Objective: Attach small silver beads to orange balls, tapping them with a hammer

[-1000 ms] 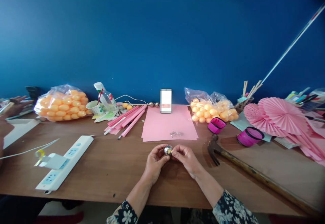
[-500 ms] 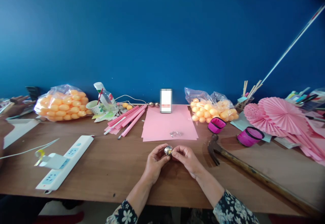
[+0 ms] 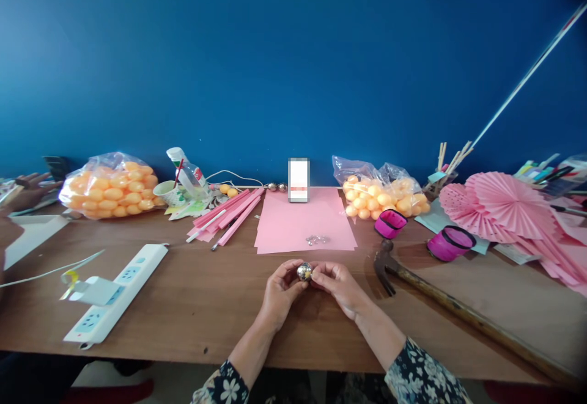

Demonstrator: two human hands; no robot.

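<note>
Between the fingertips of my left hand (image 3: pixel 279 291) sits a small shiny silver ball (image 3: pixel 304 271), with a patch of yellow showing on the side facing me. The fingers and thumb of my right hand (image 3: pixel 338 288) are pinched together against the ball's right side. Whatever lies between those fingertips is too small to make out. Just beyond my hands, small glittering silver pieces (image 3: pixel 317 240) lie loose on sheets of pink paper (image 3: pixel 287 224). Two similar silver balls (image 3: pixel 276 187) rest at the back by the wall.
A phone (image 3: pixel 299 179) stands upright on the paper. Bags of orange balls (image 3: pixel 110 193) flank it. To my right are a hammer (image 3: pixel 440 300) and magenta bands (image 3: pixel 452 244); to my left, a power strip (image 3: pixel 117 294) and pink strips (image 3: pixel 229 217). Another person's hand (image 3: pixel 34 190) is at far left.
Both hands stay in almost the same place. The ball seems slightly turned, with its yellow patch showing a little differently. The whole view has shifted very slightly.
</note>
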